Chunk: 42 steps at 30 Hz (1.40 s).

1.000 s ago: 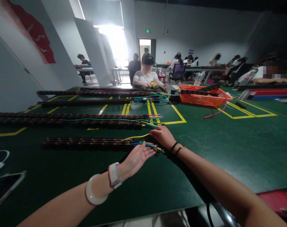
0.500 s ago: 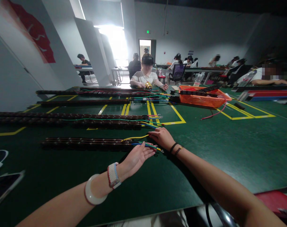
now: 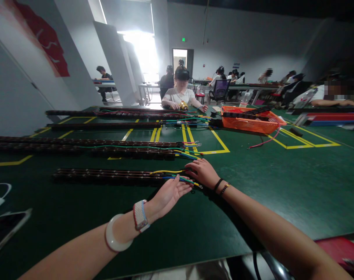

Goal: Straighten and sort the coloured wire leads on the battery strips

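A black cable chain (image 3: 107,175) lies nearest me on the green table, with a yellow wire (image 3: 168,171) and blue and green wires (image 3: 181,179) coming out of its right end. My left hand (image 3: 171,192) is palm up with fingers stretched out at the blue and green wires, whose metal lugs (image 3: 200,186) stick out past the fingertips. My right hand (image 3: 202,172) has its fingers bent around the end of the yellow wire; the fingertips are partly hidden.
More cable chains (image 3: 77,146) lie beyond, with green, yellow and blue wires. An orange basket (image 3: 253,123) holds black chain pieces. Across the table a person (image 3: 179,95) sits by a gold roll. A phone-like object (image 3: 9,231) lies at the left edge. Yellow tape marks the table (image 3: 282,186).
My right hand has shifted slightly right and down, and the yellow wire's end has dropped a little with it. My left hand has stayed nearly still.
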### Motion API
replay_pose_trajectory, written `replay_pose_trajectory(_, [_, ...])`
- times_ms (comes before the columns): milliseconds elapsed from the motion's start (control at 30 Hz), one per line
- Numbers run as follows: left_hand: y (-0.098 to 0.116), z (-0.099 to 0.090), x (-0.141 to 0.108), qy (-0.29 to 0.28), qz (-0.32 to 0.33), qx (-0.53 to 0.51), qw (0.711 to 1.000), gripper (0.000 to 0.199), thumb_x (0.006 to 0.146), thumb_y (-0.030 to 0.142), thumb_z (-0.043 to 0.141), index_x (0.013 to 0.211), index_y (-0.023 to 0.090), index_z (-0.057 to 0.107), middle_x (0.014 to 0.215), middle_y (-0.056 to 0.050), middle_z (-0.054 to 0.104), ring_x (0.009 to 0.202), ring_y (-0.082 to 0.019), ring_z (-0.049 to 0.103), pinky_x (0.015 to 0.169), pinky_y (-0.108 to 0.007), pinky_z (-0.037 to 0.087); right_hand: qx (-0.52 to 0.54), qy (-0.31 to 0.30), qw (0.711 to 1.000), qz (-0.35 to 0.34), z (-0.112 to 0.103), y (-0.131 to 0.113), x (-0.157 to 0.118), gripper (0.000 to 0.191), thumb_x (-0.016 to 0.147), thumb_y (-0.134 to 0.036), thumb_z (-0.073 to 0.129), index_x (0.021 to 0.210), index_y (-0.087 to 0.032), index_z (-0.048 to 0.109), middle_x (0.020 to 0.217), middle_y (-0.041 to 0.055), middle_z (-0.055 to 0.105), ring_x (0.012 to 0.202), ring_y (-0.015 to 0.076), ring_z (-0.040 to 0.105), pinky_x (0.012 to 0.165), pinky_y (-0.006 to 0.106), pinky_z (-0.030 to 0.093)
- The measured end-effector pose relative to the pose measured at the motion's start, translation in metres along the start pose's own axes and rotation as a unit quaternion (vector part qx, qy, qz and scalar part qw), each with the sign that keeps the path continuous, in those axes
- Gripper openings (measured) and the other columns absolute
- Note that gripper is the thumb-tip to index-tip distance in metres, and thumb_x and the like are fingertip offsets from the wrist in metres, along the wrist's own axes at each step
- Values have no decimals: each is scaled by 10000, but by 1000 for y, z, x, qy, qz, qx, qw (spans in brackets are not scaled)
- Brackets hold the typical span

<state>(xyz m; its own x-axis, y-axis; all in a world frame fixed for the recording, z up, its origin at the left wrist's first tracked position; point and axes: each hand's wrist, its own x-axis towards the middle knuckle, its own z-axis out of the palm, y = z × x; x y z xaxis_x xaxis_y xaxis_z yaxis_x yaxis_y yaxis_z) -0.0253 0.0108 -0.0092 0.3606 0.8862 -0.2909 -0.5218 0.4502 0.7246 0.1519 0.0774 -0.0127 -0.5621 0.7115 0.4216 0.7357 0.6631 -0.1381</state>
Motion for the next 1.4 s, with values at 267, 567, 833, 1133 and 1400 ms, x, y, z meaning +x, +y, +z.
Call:
replay_pose_trajectory(267, [-1, -2, 1, -10, 2, 5, 1000, 204, 911, 242, 454, 938, 74, 567, 1018, -184, 648, 1000, -251, 625, 1005, -438, 421, 23, 17, 1000, -4, -3, 5, -3, 185, 867, -356, 599, 986, -221, 645, 881, 30, 647, 824, 161, 559, 736, 281, 346])
replay_pose_trajectory(567, [1, 3, -2, -4, 1, 3, 1000, 167, 902, 197, 459, 933, 72, 565, 1023, -191, 643, 991, -251, 627, 1009, -445, 412, 16, 20, 1000, 9, 8, 3, 11, 148, 864, -336, 605, 841, -202, 665, 870, 42, 638, 829, 164, 532, 757, 287, 340])
replay_pose_trajectory(833, [1, 7, -4, -1, 8, 1, 1000, 234, 926, 235, 409, 893, 75, 577, 964, -174, 661, 961, -237, 638, 1001, -430, 421, -55, 41, 998, 3, 11, 1, 18, 179, 907, -344, 540, 881, -245, 687, 874, 33, 632, 814, 175, 466, 748, 309, 289])
replay_pose_trajectory(1133, [1, 5, -3, -6, 10, 7, 1000, 227, 918, 227, 430, 892, 76, 598, 980, -174, 663, 967, -237, 633, 1000, -437, 414, -108, 34, 994, 1, 14, 4, 33, 205, 927, -352, 501, 917, -258, 683, 931, 44, 626, 854, 190, 457, 752, 322, 281])
replay_pose_trajectory(1400, [1, 4, -2, -10, 4, -4, 1000, 220, 906, 253, 466, 890, 83, 605, 966, -166, 669, 963, -236, 635, 1011, -448, 397, -82, 40, 995, 38, 26, 11, 49, 171, 907, -322, 543, 970, -260, 689, 883, 35, 674, 851, 204, 487, 774, 330, 315])
